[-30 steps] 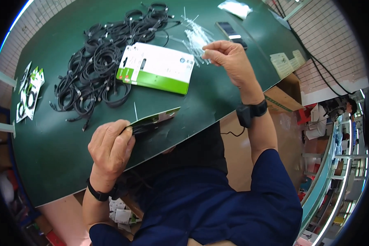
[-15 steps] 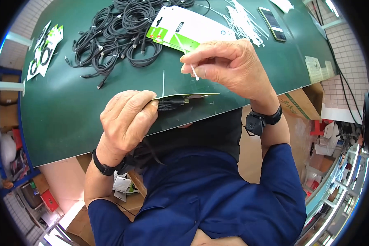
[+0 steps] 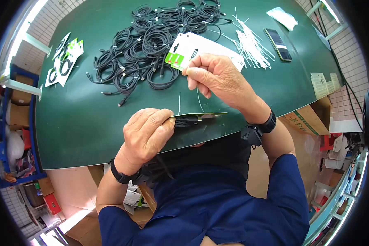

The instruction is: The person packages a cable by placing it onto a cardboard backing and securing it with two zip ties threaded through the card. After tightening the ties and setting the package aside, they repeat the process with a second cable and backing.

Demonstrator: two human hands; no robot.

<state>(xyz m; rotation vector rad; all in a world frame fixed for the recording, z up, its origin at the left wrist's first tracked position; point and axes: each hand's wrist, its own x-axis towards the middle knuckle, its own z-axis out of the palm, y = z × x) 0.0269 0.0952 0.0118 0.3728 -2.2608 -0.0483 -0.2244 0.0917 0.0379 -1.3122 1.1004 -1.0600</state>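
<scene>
My left hand (image 3: 147,133) grips a backing card (image 3: 215,115) by its left end, seen nearly edge-on, with a bundled black cable (image 3: 186,121) against its near side. A metal plug shows at the cable's right. One white cable tie (image 3: 179,103) stands up from behind the card, close to my left fingertips. My right hand (image 3: 217,76) is raised above the card, thumb and forefinger pinched together. A second thin white tie (image 3: 199,100) runs from under its fingers down to the card's top edge; its gripped end is hidden.
A heap of coiled black cables (image 3: 151,45) lies at the back middle. White printed cards (image 3: 209,45) sit behind my right hand. Loose white cable ties (image 3: 252,45), a phone (image 3: 278,44) and a white plastic bag (image 3: 283,18) lie back right. Carded cables (image 3: 65,61) rest back left.
My right hand has turned, fingers curling in, and its tie now hangs down to the card instead of pointing across the fingers. The whole view has shifted; my left hand keeps its grip.
</scene>
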